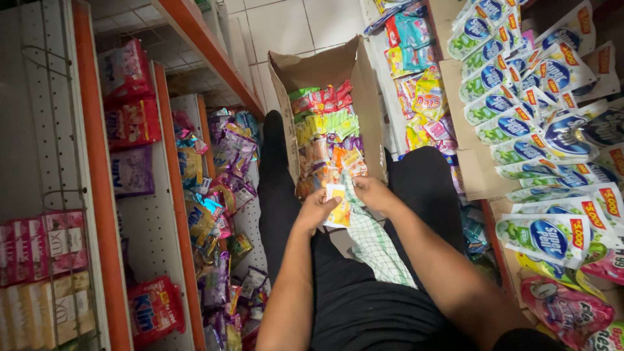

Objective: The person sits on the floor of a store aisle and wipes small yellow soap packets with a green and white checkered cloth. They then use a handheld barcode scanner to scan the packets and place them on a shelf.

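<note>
Over the cardboard box (325,71), both hands — left hand (316,209), right hand (373,194) — gripped one yellow sachet (338,207); a checked cloth (374,244) lay beneath.

Orange-edged shelves (97,162) hold purple sachets (224,156); green-white pouches (520,123) lie opposite on the right.

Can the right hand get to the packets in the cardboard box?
Probably yes. The right hand is already at the open box, with the packets uncovered just past it; only the checked cloth it touches hangs nearby.

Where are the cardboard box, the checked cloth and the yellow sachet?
cardboard box (367,97): head view, its right wall.
checked cloth (377,244): head view, its middle, on the lap.
yellow sachet (339,209): head view, its face between both hands.
</note>
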